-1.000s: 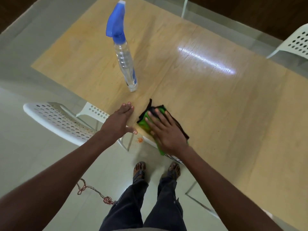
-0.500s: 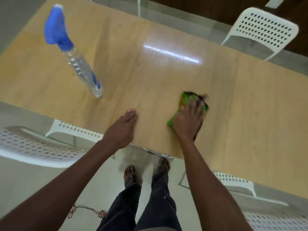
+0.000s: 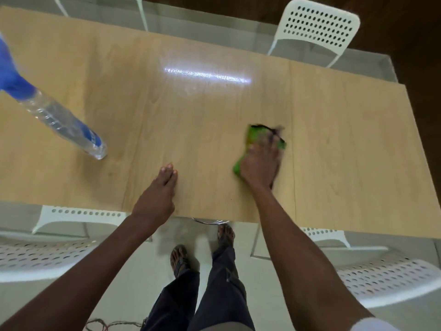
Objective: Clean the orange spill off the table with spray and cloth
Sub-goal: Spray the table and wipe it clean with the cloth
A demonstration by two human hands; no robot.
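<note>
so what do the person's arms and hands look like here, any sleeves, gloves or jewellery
Both forearms are bare to the frame's edge. The left hand and right hand wear no gloves, and no rings, watch or bracelets show. A bit of white fabric, perhaps a sleeve, shows at the lower right corner.

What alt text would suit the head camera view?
A person's right hand presses a green cloth on a wooden table; the left hand rests flat nearby. A blue-topped spray bottle stands at left.
</note>
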